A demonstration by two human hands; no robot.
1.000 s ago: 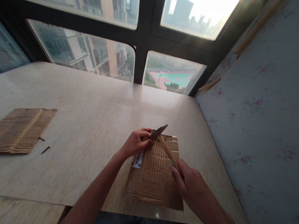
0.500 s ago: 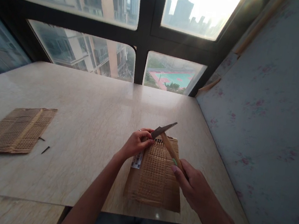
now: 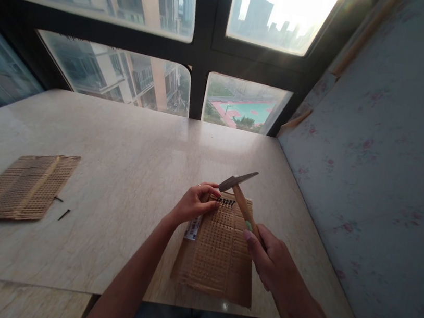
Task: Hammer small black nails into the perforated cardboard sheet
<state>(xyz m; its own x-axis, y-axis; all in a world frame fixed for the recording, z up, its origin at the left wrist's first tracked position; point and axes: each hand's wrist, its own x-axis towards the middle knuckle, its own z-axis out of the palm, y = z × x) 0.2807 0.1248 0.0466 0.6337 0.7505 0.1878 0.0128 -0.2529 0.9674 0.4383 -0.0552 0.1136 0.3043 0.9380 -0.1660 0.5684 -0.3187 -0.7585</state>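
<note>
My right hand (image 3: 271,254) is wrapped round the wooden handle of a hammer (image 3: 244,204), whose dark metal head is raised just above my left fingertips. At the far left corner of a piece of corrugated cardboard (image 3: 214,256), my left hand (image 3: 194,206) pinches a small dark nail, mostly hidden by the fingers. A row of several dark nails (image 3: 228,202) stands in the cardboard's far edge, right beside those fingertips. Along the cardboard's left side is a white barcode label (image 3: 193,227). Many small holes cover its face.
On the pale marble-look counter (image 3: 116,166), a second cardboard piece (image 3: 18,187) lies at the left. Two loose nails, one of them a dark nail (image 3: 64,214), lie by its right edge. Windows stand behind the counter, and a flowered wall (image 3: 371,176) borders it on the right.
The hammer has lifted slightly away from my left fingers and shifted right, showing more of the nail row. The cardboard's near edge has swung slightly left and towards me.
</note>
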